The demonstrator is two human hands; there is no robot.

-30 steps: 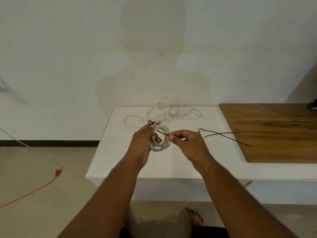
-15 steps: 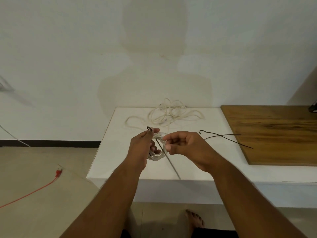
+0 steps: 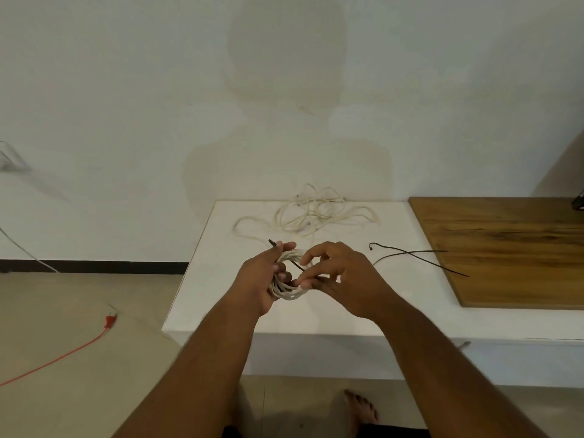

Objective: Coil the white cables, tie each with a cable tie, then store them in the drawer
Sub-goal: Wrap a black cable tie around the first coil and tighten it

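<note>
We see the left hand [image 3: 262, 276] raised just above the front part of the flat white bench [image 3: 221, 279], its fingers curled round a small coil of white cable [image 3: 289, 295] so that the loops show above and below the knuckles. A thin black cable tie [image 3: 272, 243] pokes out past the left fingertips, its square head pointing up and to the left, and its strap runs down across the open middle of the coil towards the right hand [image 3: 341, 279]. That hand sits just beside the coil with its fingers bent – thumb and forefinger pinch the strap where it crosses the loops, and the other fingertips touch the coil's right edge. Whether the strap has gone through the tie's head we cannot tell.

Further back on the bench, near the pale wall [image 3: 284, 90], we find the loose white cables [image 3: 313, 216] in an untidy tangle, well apart from both hands. To the right of the hands lie two spare black cable ties [image 3: 410, 255], crossed over one another, their thin ends reaching onto a brown wooden board [image 3: 505, 248] that covers the bench's right side.

On the beige floor [image 3: 79, 305] to the left a red cable [image 3: 63, 355] trails off – its plug end lies near the bench's corner. A bare foot [image 3: 360, 406] shows below, between the forearms.
</note>
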